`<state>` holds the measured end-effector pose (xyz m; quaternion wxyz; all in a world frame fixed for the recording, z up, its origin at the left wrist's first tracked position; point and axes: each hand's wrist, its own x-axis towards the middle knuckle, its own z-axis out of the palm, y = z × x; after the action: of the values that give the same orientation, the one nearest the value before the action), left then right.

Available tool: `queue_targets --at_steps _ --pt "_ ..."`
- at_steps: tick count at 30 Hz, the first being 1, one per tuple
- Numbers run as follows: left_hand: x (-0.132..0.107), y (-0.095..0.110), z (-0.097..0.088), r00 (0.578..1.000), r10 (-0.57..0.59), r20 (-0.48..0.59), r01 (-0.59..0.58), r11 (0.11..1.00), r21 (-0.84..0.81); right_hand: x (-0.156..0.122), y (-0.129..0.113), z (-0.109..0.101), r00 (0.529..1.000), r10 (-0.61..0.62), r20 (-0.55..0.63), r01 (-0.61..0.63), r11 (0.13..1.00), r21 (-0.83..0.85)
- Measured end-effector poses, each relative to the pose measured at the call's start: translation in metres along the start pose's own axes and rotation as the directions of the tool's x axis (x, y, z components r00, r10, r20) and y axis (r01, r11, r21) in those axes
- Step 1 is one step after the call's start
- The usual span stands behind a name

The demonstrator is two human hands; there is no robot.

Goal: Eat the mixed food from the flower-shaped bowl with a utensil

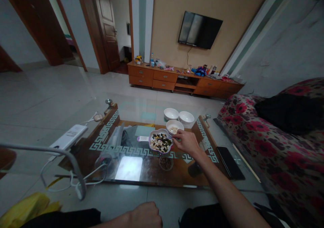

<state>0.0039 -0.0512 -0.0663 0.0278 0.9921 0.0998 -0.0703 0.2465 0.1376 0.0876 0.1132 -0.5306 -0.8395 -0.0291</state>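
A flower-shaped plate (155, 133) sits on a glass table (197, 184). It is full of food (160, 143) in bits of black, white and yellow. The right hand (186, 141) is just to the right of the plate. Its thumb and fingers pinch a thin tool (169, 138) — it may be a spoon or a fork, but it is too small to tell. The far end of the tool is over the food in the plate. The left hand (146, 215) is much closer to the person than the plate is, low down by the lap, and it is curled up like a fist.

A white label (144, 138) lies at the left side of the plate. Just past the plate, a bit to the right, is a white bowl (170, 122) with pale bits in it. Two more white bowls, one (171, 113) and another (186, 117), stand side by side farther past the plate. On the near side of the plate is a small clear dish (166, 163) with brown bits — I cannot tell if it is on the glass or under it. A flat black thing (230, 163) is well to the right of the plate, and a long white box (69, 138) with cords is well to the left.
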Motion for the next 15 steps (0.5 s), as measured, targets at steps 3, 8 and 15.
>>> queue_targets --at_steps 3,8,15 --pt "-0.0003 0.0015 0.0042 1.000 0.001 -0.025 -0.001 1.000 0.001 0.0011 -0.0016 -0.0012 1.000 -0.007 0.024 0.008 1.000 -0.012" --pt "-0.0009 0.0017 0.0043 1.000 -0.007 -0.011 0.007 1.000 -0.008 0.0033 -0.0053 -0.0037 0.998 -0.012 0.067 0.014 1.000 -0.025" --pt "-0.0017 -0.0007 -0.0028 1.000 0.009 -0.023 -0.010 0.999 -0.031 0.0031 0.0039 0.0030 0.998 0.014 -0.056 -0.010 0.998 0.069"
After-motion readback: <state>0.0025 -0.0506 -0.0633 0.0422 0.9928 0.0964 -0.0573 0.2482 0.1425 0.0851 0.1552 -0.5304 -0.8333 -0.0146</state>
